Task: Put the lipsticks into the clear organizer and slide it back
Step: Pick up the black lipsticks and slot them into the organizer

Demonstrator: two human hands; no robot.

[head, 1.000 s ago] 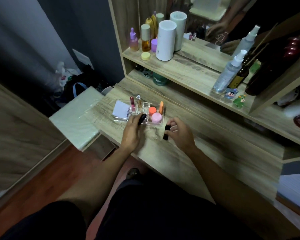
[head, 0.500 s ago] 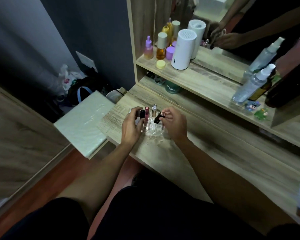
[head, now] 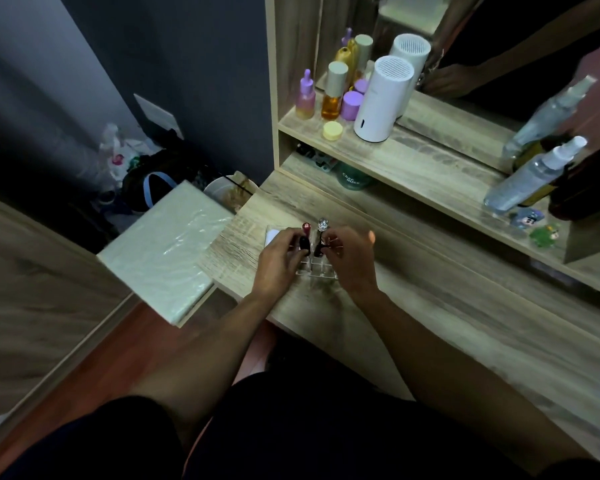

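Note:
A clear organizer (head: 317, 270) sits on the wooden desk near its left front edge. A red-capped tube (head: 306, 226) and a silver-capped tube (head: 322, 224) stand upright in its back slots. My left hand (head: 279, 259) pinches a black lipstick (head: 303, 243) over the left slots. A second black lipstick (head: 317, 250) stands over the middle slots, held by the fingers of my right hand (head: 352, 258). Both lipsticks' lower ends reach into the organizer. My hands hide the organizer's sides.
The shelf (head: 430, 168) behind holds a white cylinder (head: 383, 98), small bottles (head: 333, 90), a yellow jar (head: 332, 129) and spray bottles (head: 530, 174), with a mirror above. A white stool (head: 163, 244) stands left of the desk. A green jar (head: 352, 178) sits under the shelf.
Both hands have carried their black lipsticks from the desk up over the organizer and lowered them into its slots. The camera has shifted, so the desk sits further right in view.

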